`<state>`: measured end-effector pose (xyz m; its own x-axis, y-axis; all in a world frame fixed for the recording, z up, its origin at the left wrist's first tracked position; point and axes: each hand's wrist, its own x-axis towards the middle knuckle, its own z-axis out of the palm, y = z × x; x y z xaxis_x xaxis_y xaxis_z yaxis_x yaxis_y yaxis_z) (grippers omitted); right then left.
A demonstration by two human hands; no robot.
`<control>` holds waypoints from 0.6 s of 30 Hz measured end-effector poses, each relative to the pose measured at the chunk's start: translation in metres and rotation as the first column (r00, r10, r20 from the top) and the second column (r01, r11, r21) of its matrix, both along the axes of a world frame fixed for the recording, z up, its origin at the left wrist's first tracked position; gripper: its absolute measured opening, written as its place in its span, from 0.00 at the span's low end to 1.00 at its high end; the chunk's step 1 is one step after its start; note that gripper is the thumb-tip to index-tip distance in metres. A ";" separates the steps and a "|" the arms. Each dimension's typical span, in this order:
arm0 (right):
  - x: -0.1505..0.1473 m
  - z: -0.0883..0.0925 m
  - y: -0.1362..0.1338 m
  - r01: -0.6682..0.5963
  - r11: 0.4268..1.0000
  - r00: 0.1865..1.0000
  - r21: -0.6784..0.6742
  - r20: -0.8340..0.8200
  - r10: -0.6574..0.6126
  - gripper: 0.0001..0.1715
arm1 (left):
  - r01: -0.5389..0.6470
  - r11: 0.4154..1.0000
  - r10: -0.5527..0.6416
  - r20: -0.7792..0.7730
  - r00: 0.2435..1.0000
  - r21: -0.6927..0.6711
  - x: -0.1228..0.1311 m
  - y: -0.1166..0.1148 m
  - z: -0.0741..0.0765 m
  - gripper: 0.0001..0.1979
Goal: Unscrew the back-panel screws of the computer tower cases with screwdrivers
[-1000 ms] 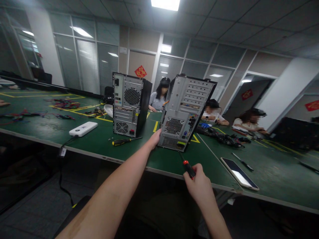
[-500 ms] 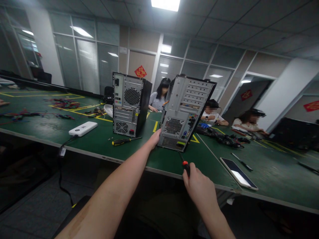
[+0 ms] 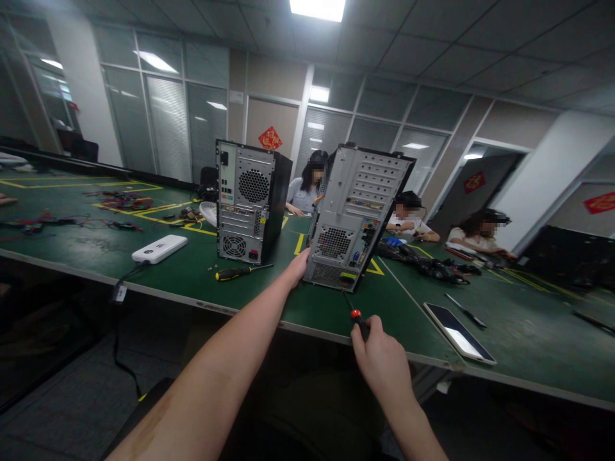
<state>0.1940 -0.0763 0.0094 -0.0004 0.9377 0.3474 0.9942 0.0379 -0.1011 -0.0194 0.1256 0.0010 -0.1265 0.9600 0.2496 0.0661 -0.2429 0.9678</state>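
A grey and black computer case [image 3: 334, 214] stands on the green table with its rear panel facing me. At its lower left edge my left hand [image 3: 300, 266] grips the side, its fingers largely hidden behind the case. My right hand [image 3: 379, 349] is closed around the handle of a red and black screwdriver [image 3: 355, 315]. The screwdriver's shaft points up and away, its tip at the bottom edge of the rear panel; whether it sits in a screw I cannot tell. To the left, a second computer case [image 3: 240, 205] stands upright, rear towards me.
A yellow and black screwdriver [image 3: 235, 273] and tiny screws lie before the second case. Further left is a white power bank [image 3: 160, 248] with a cable. A phone [image 3: 459, 333], a dark pen-like tool [image 3: 466, 310] and black cables [image 3: 427, 262] lie right. Several people sit beyond.
My right hand and the screwdriver have shifted very slightly. Both computer cases and my left hand stay in place; the view has moved a little.
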 end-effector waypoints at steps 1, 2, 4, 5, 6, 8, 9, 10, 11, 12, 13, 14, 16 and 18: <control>-0.001 0.000 0.000 0.006 1.000 1.000 -0.003 -0.020 -0.006 0.08 | 0.010 1.000 -0.010 0.016 1.000 -0.001 0.000 0.000 0.000 0.25; -0.001 0.000 0.000 0.012 1.000 0.999 -0.006 -0.041 -0.013 0.08 | 0.022 1.000 -0.022 0.033 0.999 0.001 0.000 -0.001 0.000 0.25; -0.002 -0.001 -0.001 0.023 1.000 0.996 -0.011 -0.084 -0.024 0.08 | 0.039 0.999 -0.039 0.056 0.998 0.008 0.000 -0.001 0.001 0.25; -0.002 -0.001 -0.001 0.029 0.999 0.994 -0.014 -0.106 -0.031 0.08 | 0.045 0.999 -0.046 0.062 0.997 0.012 0.000 -0.002 0.001 0.25; -0.003 0.000 -0.001 0.036 0.999 0.991 -0.017 -0.127 -0.038 0.08 | 0.049 0.999 -0.050 0.067 0.997 0.013 0.000 -0.002 0.001 0.25; -0.003 0.001 -0.002 0.053 0.998 0.984 -0.024 -0.169 -0.056 0.08 | 0.051 0.999 -0.052 0.069 0.996 0.008 0.000 -0.002 0.001 0.25; -0.004 0.001 -0.002 0.061 0.998 0.980 -0.028 -0.189 -0.065 0.08 | 0.052 0.999 -0.053 0.068 0.996 0.007 0.000 -0.002 0.001 0.25; -0.004 0.002 -0.002 0.068 0.997 0.975 -0.031 -0.208 -0.073 0.09 | 0.054 0.999 -0.054 0.067 0.996 0.006 0.000 -0.001 0.001 0.25; -0.005 0.003 -0.002 0.074 0.997 0.971 -0.033 -0.227 -0.080 0.09 | 0.057 0.998 -0.057 0.068 0.996 0.007 0.000 -0.001 0.001 0.25; -0.005 0.004 -0.003 0.079 0.996 0.966 -0.033 -0.246 -0.085 0.10 | 0.061 0.998 -0.062 0.071 0.996 0.009 0.000 -0.001 0.001 0.25; -0.005 0.004 -0.002 0.084 0.996 0.960 -0.033 -0.264 -0.090 0.11 | 0.066 0.998 -0.066 0.073 0.995 0.011 0.000 -0.002 0.002 0.25; -0.005 0.004 -0.002 0.088 0.996 0.955 -0.033 -0.282 -0.093 0.11 | 0.066 0.998 -0.067 0.073 0.995 0.012 -0.001 -0.002 0.002 0.25; -0.004 0.004 -0.001 0.095 0.995 0.944 -0.029 -0.315 -0.099 0.12 | 0.057 0.998 -0.057 0.065 0.996 0.008 -0.001 -0.004 0.003 0.25; -0.003 0.003 0.000 0.105 0.994 0.933 -0.023 -0.344 -0.107 0.13 | 0.032 0.999 -0.032 0.034 0.999 -0.005 0.000 -0.006 0.005 0.25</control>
